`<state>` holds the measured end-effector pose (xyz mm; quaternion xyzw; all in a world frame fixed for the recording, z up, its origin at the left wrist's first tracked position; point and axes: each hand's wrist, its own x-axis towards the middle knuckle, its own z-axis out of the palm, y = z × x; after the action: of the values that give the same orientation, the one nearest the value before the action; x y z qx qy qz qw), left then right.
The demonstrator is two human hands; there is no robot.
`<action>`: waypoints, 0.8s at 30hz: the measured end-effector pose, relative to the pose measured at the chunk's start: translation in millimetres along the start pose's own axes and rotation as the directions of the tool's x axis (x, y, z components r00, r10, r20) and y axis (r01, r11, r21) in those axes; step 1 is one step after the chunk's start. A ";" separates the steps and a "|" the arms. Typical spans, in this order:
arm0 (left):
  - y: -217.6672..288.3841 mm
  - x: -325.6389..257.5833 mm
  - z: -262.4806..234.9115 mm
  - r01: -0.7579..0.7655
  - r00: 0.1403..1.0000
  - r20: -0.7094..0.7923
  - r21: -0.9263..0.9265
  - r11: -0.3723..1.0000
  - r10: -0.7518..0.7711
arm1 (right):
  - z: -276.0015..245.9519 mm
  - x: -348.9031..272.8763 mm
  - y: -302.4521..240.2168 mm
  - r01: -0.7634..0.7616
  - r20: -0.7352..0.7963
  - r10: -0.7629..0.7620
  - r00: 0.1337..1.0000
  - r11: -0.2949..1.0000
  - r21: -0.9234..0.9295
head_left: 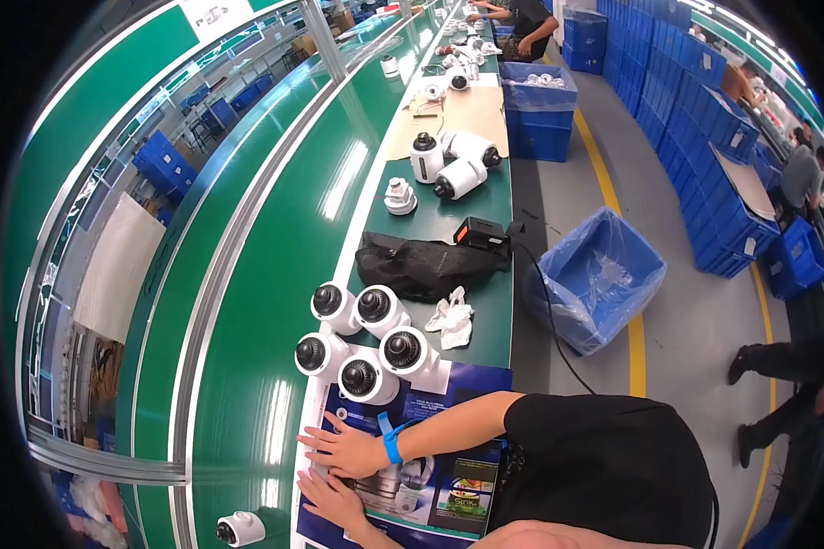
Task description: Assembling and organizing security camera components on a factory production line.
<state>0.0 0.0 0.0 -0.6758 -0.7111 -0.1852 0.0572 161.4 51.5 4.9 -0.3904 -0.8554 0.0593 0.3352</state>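
Head view: left hand and right hand, fingers spread, pressing flat on printed carton at bench edge; five white dome cameras clustered just beyond, crumpled rag beside.

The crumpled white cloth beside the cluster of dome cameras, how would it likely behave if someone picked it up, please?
The white cloth lies bunched in soft folds, so it would probably hang limp and feel light. It looks unlikely to roll or break; pushed along the green bench, it would likely just slide or bunch up further.
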 end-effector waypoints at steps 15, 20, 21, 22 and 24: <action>12.9 -0.5 -11.7 0.113 0.991 0.079 -0.029 0.993 -0.110 | -19.9 6.6 -3.1 0.104 -0.224 -0.120 0.967 0.991 -0.084; 7.0 -1.2 -9.7 0.058 0.996 0.065 -0.043 0.997 -0.055 | 6.3 -1.7 6.7 0.021 0.023 -0.021 1.000 1.000 -0.015; 4.9 -0.3 -9.9 -0.037 0.997 -0.070 -0.077 0.996 0.031 | 6.3 -1.3 6.8 0.028 0.037 -0.027 0.999 0.999 -0.029; 3.4 -0.2 -9.9 -0.135 0.972 -0.205 -0.099 0.986 0.113 | 6.3 -0.8 6.5 0.030 0.038 -0.029 0.999 0.999 -0.027; 21.4 -3.8 -14.3 -0.015 1.000 -0.025 0.013 1.000 0.016 | 6.5 -1.1 7.1 0.025 0.015 -0.026 1.000 1.000 0.010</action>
<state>18.9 -8.1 16.0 -0.6785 -0.7063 -0.1886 0.0720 162.3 56.7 -3.2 -0.3773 -0.8625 0.0622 0.3315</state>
